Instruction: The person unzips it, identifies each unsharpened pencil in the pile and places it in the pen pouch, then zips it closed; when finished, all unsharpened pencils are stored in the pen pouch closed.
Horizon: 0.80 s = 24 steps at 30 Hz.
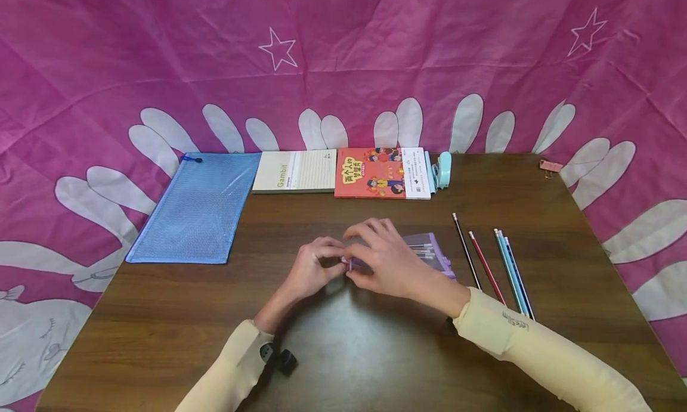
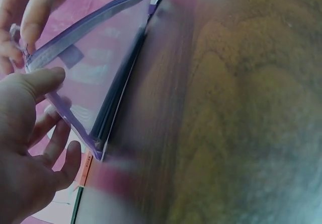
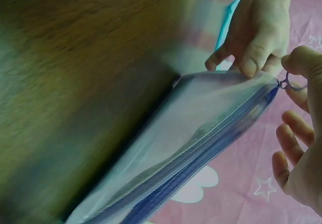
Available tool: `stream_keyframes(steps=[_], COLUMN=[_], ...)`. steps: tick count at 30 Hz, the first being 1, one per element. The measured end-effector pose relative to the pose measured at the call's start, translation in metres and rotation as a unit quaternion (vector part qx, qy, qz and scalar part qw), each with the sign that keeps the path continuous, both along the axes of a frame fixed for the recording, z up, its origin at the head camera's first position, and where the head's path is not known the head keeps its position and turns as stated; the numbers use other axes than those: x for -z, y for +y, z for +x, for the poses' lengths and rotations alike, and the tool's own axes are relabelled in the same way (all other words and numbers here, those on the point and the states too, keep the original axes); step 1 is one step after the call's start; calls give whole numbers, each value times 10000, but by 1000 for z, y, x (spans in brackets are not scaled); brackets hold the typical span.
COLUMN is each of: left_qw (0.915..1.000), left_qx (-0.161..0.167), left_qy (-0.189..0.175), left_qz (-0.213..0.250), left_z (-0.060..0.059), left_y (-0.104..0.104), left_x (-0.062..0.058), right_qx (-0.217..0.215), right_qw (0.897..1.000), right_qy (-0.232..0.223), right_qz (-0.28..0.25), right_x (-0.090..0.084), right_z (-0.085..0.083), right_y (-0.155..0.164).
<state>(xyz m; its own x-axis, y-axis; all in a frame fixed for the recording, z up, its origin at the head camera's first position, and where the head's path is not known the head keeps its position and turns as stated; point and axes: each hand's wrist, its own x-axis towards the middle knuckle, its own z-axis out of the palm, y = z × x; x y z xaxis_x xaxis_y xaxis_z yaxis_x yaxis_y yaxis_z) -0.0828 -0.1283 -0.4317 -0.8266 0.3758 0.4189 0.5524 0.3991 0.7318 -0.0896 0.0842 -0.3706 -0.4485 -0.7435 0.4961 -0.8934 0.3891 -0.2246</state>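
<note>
A see-through mesh pencil pouch point(image 1: 439, 256) with purple edging is held between both hands over the middle of the table. Several slim pencils point(image 2: 118, 85) lie along its bottom inside. My left hand point(image 1: 316, 266) pinches a corner of the pouch between thumb and fingers. At that same corner my right hand point(image 1: 381, 258) pinches the zipper's ring pull point(image 3: 288, 81), its other fingers loosely bent. The zipper point(image 3: 176, 166) runs along the pouch's upper edge; how far it is closed I cannot tell.
Right of the pouch lie a black pencil point(image 1: 466, 248), a red pencil point(image 1: 486, 268) and several blue pencils point(image 1: 510, 269). Along the back stand a blue mesh folder point(image 1: 195, 212), a notebook point(image 1: 308, 172), a red book point(image 1: 370, 182) and a mint stapler point(image 1: 443, 170). A pink clip point(image 1: 551, 166) sits at the far right corner.
</note>
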Motion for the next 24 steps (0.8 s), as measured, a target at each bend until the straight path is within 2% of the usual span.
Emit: stream_keyframes(steps=[2,8,11,16,24], left_qw=[10000,9965,9947,9947,9947], left_qx=[-57,-164,-189,-241,-447], left_qy=[60,785,972,957,927], left_qz=[-43,-234,-294,-299,-80], left_z=[1,5,8,11,12], left_y=[2,10,12,13,11], left_x=[-1,-6,-9,-10,-6], right_qx=[123,526,675,934,1548], right_qw=[9997,9969,9953,9920,9873], right_qy=[-153,-505,-617,-763,-359], right_qz=[-165,-281,-329,-380,63], right_x=[1,9,13,20,31], right_z=[2,7,9,13,14], right_y=[5,14,15,17,34])
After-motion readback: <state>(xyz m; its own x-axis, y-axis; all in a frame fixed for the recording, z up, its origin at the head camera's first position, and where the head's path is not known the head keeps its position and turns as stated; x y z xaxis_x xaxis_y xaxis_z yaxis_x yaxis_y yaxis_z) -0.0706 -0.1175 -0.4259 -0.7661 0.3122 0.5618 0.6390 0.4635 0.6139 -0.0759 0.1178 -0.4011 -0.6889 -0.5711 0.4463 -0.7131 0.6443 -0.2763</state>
